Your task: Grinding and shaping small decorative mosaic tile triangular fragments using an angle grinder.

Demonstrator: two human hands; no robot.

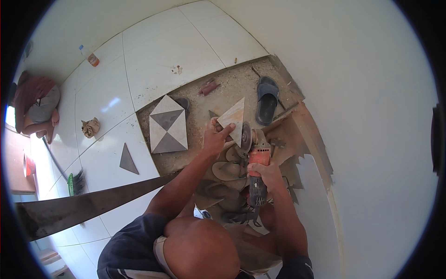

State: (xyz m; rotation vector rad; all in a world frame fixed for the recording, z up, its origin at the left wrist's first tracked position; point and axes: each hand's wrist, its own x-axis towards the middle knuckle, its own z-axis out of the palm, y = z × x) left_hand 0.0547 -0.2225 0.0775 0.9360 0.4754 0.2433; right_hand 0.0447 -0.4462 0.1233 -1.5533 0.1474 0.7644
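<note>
A pale, triangular piece of tile [235, 115] is pinched in my left hand [217, 140], thumb on its face. My right hand [268, 173] is wrapped round the body of a red and black angle grinder [261, 158]. The grinder's round disc [246, 135] is right by the tile's lower right edge; whether it touches cannot be made out. To the left, light and dark triangles form a patterned panel [167, 120] on the bare ground. A loose grey triangular tile piece [128, 160] lies on the white floor tiles.
A dark slide sandal [267, 100] and a reddish-brown object [209, 87] lie on the rough ground. A long dark board [93, 209] crosses the lower left. Farther left are a crumpled paper bag [90, 127], green broom [75, 182], bottle [90, 56] and another person [41, 103]. A wall [371, 116] borders the right.
</note>
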